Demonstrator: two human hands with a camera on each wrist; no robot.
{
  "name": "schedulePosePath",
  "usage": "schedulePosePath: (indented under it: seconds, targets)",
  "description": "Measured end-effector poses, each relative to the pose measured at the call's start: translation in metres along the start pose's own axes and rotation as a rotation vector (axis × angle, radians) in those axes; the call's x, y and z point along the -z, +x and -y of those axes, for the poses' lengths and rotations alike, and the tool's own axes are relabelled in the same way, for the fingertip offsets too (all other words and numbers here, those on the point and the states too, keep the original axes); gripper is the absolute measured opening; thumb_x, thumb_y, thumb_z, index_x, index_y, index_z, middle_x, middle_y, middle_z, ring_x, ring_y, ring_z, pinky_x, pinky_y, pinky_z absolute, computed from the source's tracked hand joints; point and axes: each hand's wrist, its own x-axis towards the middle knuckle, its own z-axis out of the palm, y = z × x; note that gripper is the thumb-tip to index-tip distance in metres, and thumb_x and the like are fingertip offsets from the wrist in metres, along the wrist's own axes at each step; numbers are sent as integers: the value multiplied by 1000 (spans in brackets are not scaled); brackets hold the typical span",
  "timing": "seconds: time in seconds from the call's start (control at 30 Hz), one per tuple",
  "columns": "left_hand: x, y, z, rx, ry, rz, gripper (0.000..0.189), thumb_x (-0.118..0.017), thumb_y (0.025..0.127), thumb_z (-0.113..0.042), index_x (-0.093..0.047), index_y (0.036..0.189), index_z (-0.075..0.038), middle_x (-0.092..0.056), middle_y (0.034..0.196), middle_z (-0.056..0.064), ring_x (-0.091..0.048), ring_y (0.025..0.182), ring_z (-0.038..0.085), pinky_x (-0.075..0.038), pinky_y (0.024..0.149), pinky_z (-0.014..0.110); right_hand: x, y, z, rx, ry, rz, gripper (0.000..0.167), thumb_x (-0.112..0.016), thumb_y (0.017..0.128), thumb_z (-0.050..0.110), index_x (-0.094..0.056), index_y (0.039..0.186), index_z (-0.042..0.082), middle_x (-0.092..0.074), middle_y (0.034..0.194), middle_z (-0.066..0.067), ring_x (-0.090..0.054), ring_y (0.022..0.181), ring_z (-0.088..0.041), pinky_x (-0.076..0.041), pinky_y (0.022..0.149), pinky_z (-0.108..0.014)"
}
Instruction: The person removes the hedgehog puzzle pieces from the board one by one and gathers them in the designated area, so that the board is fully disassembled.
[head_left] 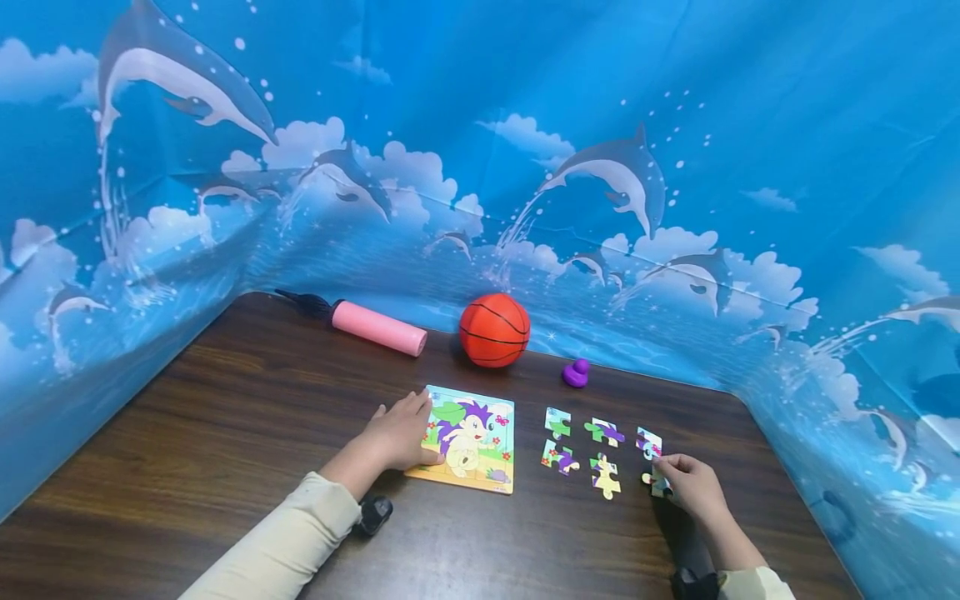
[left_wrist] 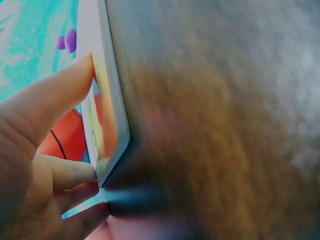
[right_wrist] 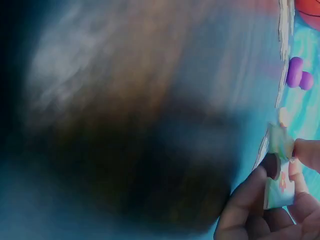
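On the dark wooden table lies a square puzzle board point(head_left: 480, 479) with a purple-haired hedgehog picture. My left hand point(head_left: 401, 437) rests on the board's left side with relaxed, spread fingers; the left wrist view shows thumb and fingertips touching its edge point(left_wrist: 117, 115). At the right, my right hand point(head_left: 697, 492) pinches a jigsaw piece point(head_left: 658, 484) between thumb and fingers. That same piece point(right_wrist: 280, 194) appears raised on its side in the right wrist view. Several loose pieces lie between the hands, including a yellow one point(head_left: 605, 479) and one with a pink butterfly point(head_left: 648, 442).
Along the back of the table lie a pink hand pump point(head_left: 378, 327) with a black nozzle, an orange-red toy basketball point(head_left: 495, 332) and a small purple toy point(head_left: 576, 374). A blue dolphin-print curtain point(head_left: 465, 108) stands behind the table and along its sides.
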Motion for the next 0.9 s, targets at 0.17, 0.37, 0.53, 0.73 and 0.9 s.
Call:
schedulePosePath:
  seconds: [0.17, 0.37, 0.53, 0.73, 0.9]
  targets:
    - [1, -1, 1, 8, 14, 1, 91, -77, 84, -43, -36, 150, 4, -26, 160, 20, -23, 147, 37, -20, 114, 65, -1, 0, 4, 34, -109, -42, 30, -58, 97, 23, -68, 100, -5, -61, 82, -6, -51, 74, -22, -39, 62, -32]
    - [5, 6, 8, -1, 60, 25, 90, -71, 85, -54, -40, 150, -1, -33, 158, 17, -29, 144, 37, -25, 112, 64, 1, -2, 11, 17, -196, -66, 35, -57, 97, 28, -69, 104, -4, -67, 91, -13, -55, 80, -26, -41, 62, -34]
    - [18, 13, 16, -40, 30, 111, 88, -71, 84, -54, -42, 149, -3, -35, 156, 16, -29, 143, 38, -22, 111, 67, -1, -4, 26, 55, -195, -77, 37, -56, 99, 30, -68, 108, -4, -68, 99, -17, -56, 83, -27, -43, 64, -36]
    - [33, 16, 24, -90, 16, 215, 96, -84, 75, -45, -41, 150, -4, -34, 157, 15, -29, 143, 37, -29, 111, 61, -36, -11, 76, 244, -84, 36, 27, -60, 99, 23, -69, 114, 2, -68, 114, -15, -62, 103, -31, -51, 84, -47]
    - [38, 14, 22, -100, 24, 231, 97, -89, 71, -36, -42, 150, -5, -33, 157, 14, -30, 142, 36, -33, 110, 58, -90, -24, 129, 418, -67, 214, 31, -71, 92, 17, -65, 122, 10, -66, 117, -12, -64, 102, -30, -55, 81, -45]
